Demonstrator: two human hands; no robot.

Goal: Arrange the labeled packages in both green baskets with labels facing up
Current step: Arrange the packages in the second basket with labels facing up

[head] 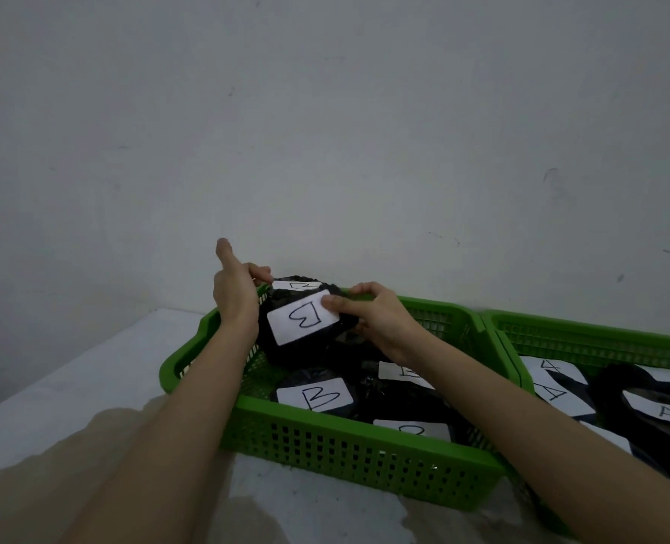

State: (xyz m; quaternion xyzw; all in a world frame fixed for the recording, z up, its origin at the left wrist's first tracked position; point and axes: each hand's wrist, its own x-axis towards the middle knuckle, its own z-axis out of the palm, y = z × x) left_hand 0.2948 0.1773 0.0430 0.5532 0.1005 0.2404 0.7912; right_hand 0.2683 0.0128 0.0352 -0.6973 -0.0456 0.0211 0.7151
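1. Left hand (236, 292) — bare, no glove, ring or watch visible.
2. Right hand (372, 316) — bare too.
3. Both forearms uncovered; no sleeve shows near the green basket (349, 453).

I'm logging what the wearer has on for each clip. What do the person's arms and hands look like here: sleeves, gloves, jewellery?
Both forearms are bare as far as the frame shows, with no sleeve in view. The left hand and right hand wear no gloves. No watch, bracelet or ring shows on the wrists or fingers, and no markings appear on either arm.
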